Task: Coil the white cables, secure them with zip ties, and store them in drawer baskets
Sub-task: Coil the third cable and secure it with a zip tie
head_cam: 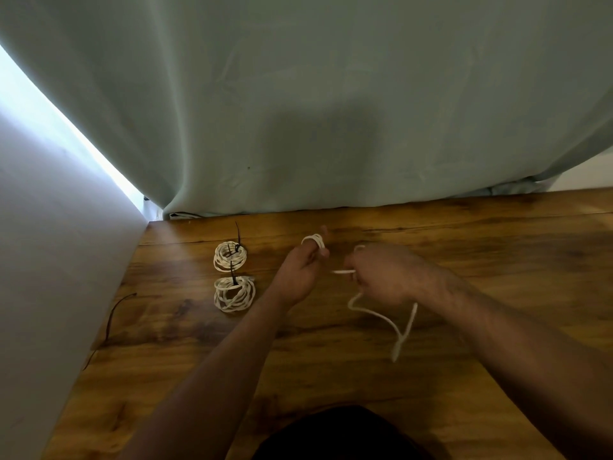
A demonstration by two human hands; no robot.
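Left hand [300, 273] holds white cable [313, 240] wound round its fingers; right hand [381, 273], just beside, pinches the loose strand.

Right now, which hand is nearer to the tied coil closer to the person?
Left. The left hand, white cable wound on its fingers, is just right of that tied coil, not touching. The right hand grips the cable farther right.
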